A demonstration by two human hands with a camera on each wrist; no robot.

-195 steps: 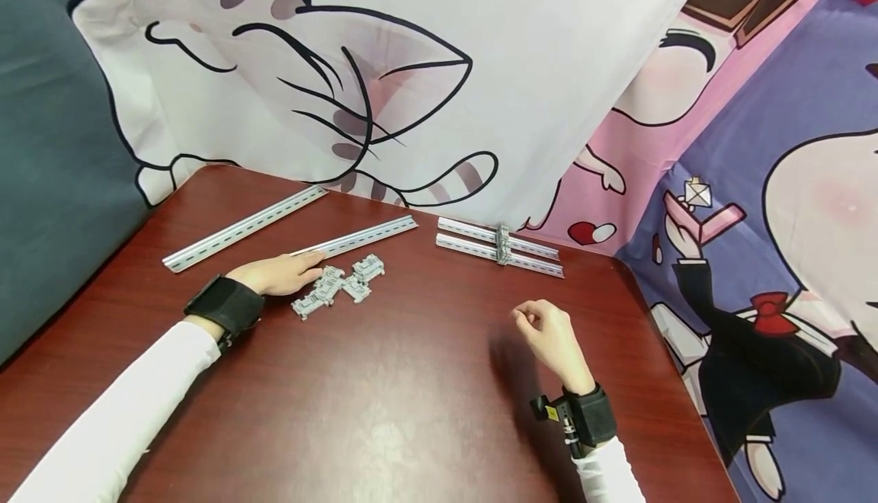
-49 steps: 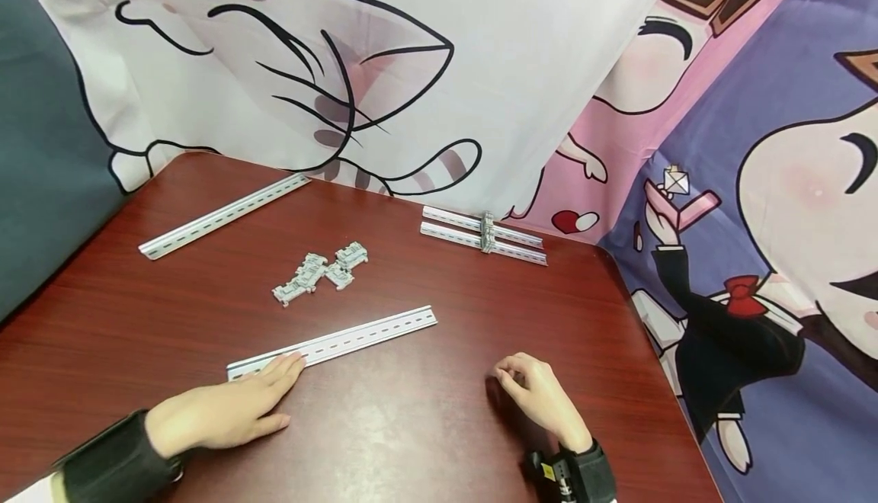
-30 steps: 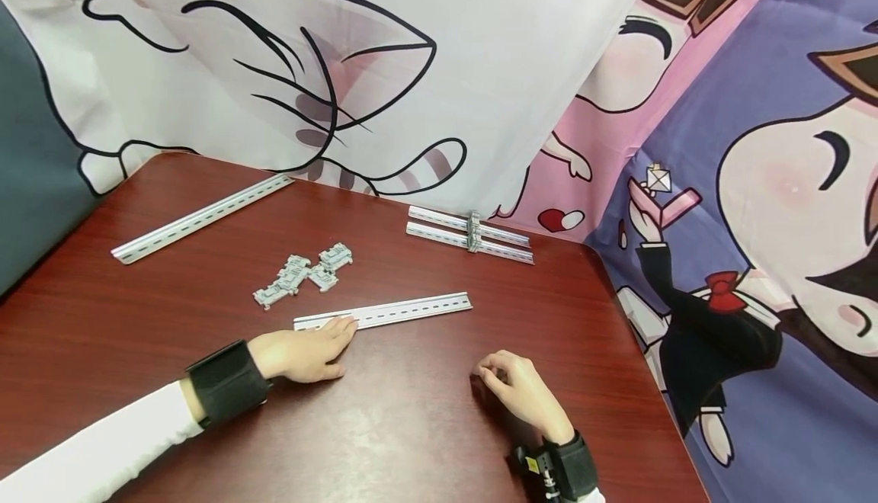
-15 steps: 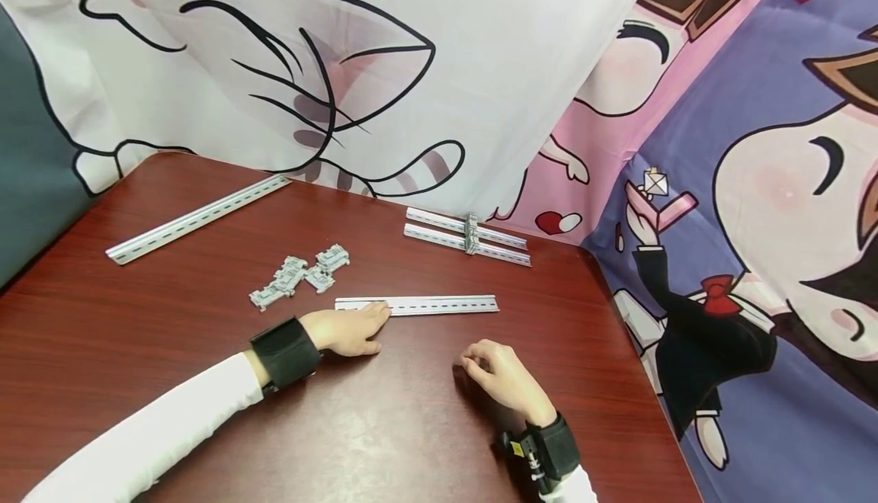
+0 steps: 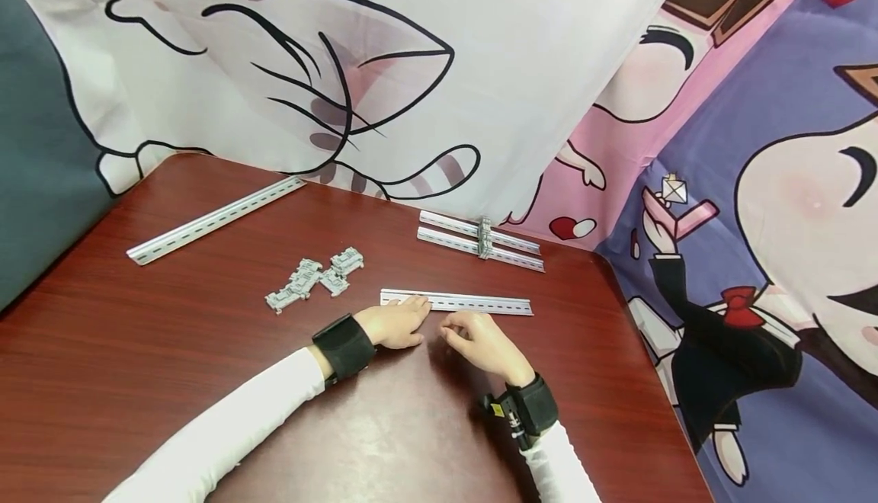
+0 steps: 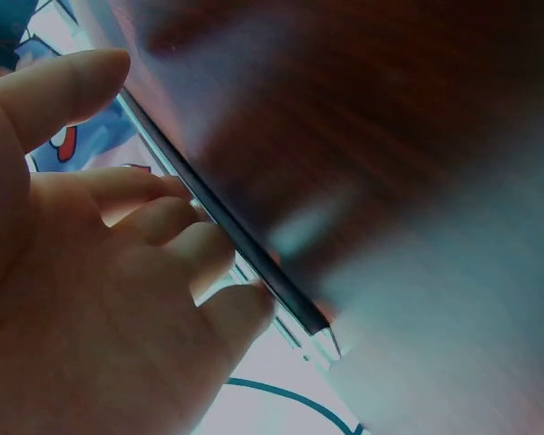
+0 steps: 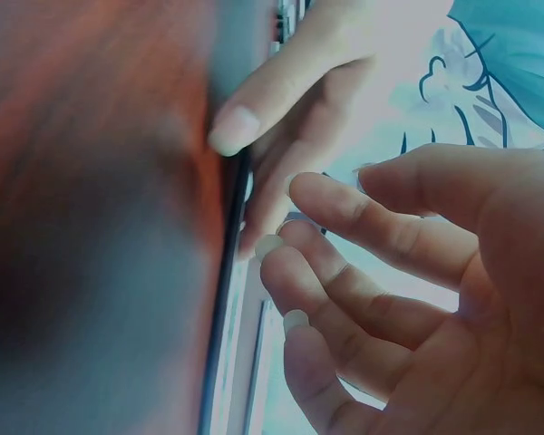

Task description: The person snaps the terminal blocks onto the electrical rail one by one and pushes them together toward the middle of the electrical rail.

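Note:
A slotted metal DIN rail (image 5: 480,304) lies nearly crosswise on the table, in front of both hands. My left hand (image 5: 396,323) rests its outstretched fingers on the rail's left end; in the left wrist view the fingers of the left hand (image 6: 118,263) lie along the rail (image 6: 254,258), thumb apart from it. Just right of it and slightly nearer is my right hand (image 5: 484,344), fingers loosely bent with nothing in them. The right wrist view shows the right hand (image 7: 435,308) apart from the rail (image 7: 219,362).
Several grey terminal blocks (image 5: 302,280) lie left of the rail. A longer slotted rail (image 5: 216,219) lies at the back left. At the back right, two short parallel rails (image 5: 514,260) are bridged by grey blocks (image 5: 484,238). A printed curtain (image 5: 549,68) hangs behind the table (image 5: 171,381).
My left hand drew the rail from behind the terminal blocks toward me, then slid it rightward and turned it nearly crosswise. My right hand has moved left, close to the rail and left hand.

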